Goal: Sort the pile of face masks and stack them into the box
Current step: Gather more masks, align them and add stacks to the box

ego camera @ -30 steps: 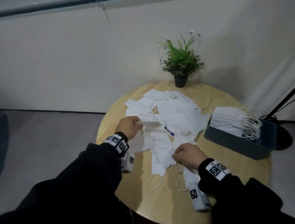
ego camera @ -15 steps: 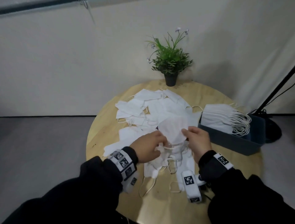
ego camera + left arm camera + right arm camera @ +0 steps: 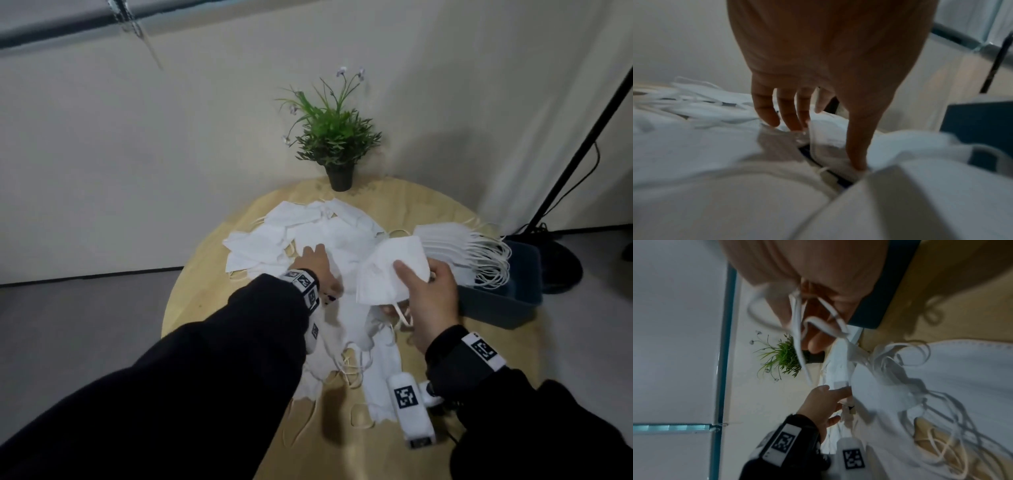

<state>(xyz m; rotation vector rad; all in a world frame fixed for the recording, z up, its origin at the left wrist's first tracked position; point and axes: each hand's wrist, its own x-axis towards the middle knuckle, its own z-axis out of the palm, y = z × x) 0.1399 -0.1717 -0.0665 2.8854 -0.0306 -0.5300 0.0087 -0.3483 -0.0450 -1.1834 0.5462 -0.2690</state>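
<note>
Head view: my right hand [image 3: 430, 294] pinches one white folded mask [image 3: 390, 270], thumb on top, fingers under it. Mask is lifted clear of the pile [image 3: 325, 246], held just beside the box [image 3: 507, 301], on the box's pile side. Right wrist view shows its ear loops [image 3: 797, 324] dangling past my fingers [image 3: 816, 344].

My left hand [image 3: 317, 265] is on the pile, on the far side of it from the box. Left wrist view: fingers [image 3: 764, 112] spread and straight, tips down on the masks, thumb pressing a mask edge. Nothing curled round anything that I can see.

Box is dark blue-grey, sits on the bench [image 3: 445, 205] at its right rim. Stack of masks [image 3: 455, 250] already in the box, lying tilted, ear loops hanging over the box's far end. Pile is loose and overlapping, spread from just beside the box across the middle of the bench, some loops trailing towards me.

Potted plant [image 3: 337, 144] stands at the bench's far edge, well apart from the box, beyond the pile. Black stand pole [image 3: 582, 137] rises behind the box, off the bench. Sensor bands with square markers on both wrists, black sleeves.
</note>
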